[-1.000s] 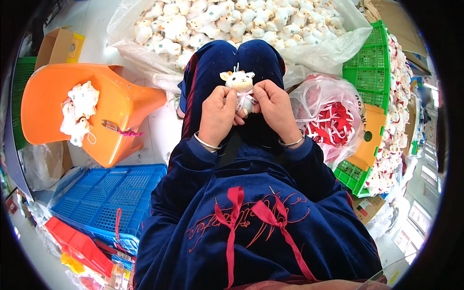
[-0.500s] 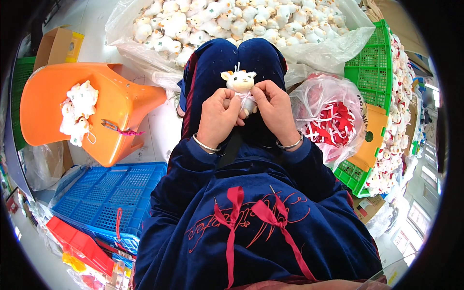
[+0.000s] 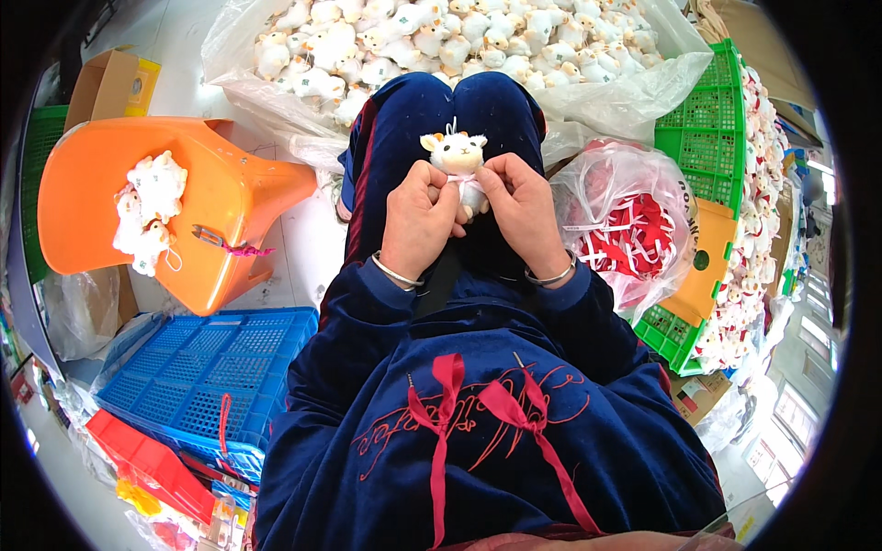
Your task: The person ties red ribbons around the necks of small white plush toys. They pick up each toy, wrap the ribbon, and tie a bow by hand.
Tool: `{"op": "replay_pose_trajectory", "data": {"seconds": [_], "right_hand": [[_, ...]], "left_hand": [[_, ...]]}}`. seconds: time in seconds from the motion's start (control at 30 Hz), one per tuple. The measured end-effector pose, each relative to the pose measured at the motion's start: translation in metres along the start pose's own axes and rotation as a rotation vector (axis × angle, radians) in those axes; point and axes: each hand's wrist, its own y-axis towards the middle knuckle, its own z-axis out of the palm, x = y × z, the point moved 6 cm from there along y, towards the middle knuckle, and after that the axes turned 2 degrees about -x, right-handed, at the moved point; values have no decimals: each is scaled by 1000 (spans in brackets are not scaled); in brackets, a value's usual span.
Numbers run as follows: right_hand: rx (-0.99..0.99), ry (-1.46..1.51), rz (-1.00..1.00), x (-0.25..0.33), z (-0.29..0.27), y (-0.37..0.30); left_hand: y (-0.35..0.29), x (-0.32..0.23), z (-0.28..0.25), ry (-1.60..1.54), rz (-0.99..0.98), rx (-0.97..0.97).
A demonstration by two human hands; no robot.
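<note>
A small white plush animal point(image 3: 457, 151) with tan ears and a hanging loop on its head stands upright between my hands, over my lap. Around its neck runs a narrow pale pink ribbon point(image 3: 466, 177). At the toy's left side, my left hand point(image 3: 418, 213) is closed, thumb and forefinger pinching the ribbon while other fingers curl beside the body. My right hand point(image 3: 524, 204) pinches the ribbon on the other side, thumb against the toy's chest. The ribbon's ends are hidden by my fingers.
Beyond my knees lies a clear plastic bag point(image 3: 243, 96) full of similar plush toys. On the left, an orange stool point(image 3: 83, 197) carries a few toys and thread snips point(image 3: 209, 236). Nearby is a blue crate point(image 3: 207, 358). To the right are a bag of red ribbons point(image 3: 634, 239) and a green crate point(image 3: 703, 119).
Almost nothing differs. My left hand and the toy's head have shifted very slightly; both hands keep their pinch on the ribbon.
</note>
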Motion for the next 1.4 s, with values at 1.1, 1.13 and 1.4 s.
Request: {"op": "replay_pose_trajectory", "data": {"seconds": [1.1,1.13,1.4], "right_hand": [[-114,-131,-110,8,1,-8],[-119,-113,-97,7,2,-7],[-40,-115,-89,8,1,-4]], "left_hand": [[-5,6,0,31,106,-36],[-5,6,0,24,112,-40],[-3,6,-3,29,73,-4]]}}
